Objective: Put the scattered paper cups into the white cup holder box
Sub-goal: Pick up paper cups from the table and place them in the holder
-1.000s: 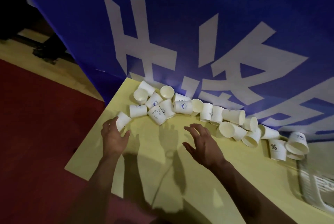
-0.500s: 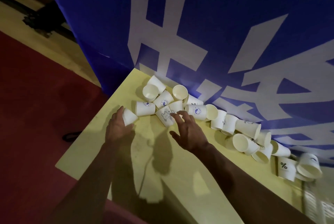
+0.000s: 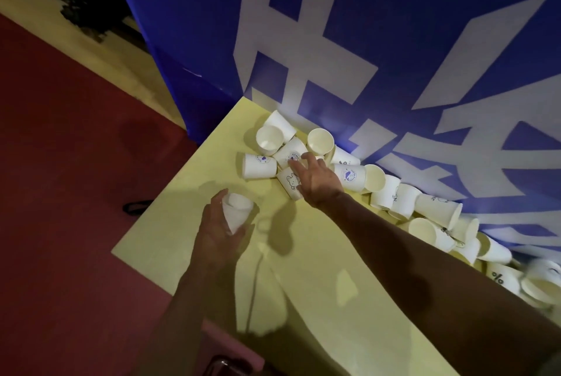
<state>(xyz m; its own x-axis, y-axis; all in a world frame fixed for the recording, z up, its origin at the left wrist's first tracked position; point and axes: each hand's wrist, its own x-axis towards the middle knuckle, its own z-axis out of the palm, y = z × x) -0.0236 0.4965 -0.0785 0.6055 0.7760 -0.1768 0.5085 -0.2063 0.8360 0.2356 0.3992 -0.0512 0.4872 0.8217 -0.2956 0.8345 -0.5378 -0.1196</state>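
The left hand grips one plain white paper cup above the yellow desk, mouth tilted up and showing nothing inside; the right hand reaches into the pile of paper cups with fingers spread and relaxed, fingertips touching a logo-printed cup, palm over a rabbit-printed cup; the cups lie mostly tipped along the blue banner, those whose open mouths face the camera look hollow; no white holder box shows in view.
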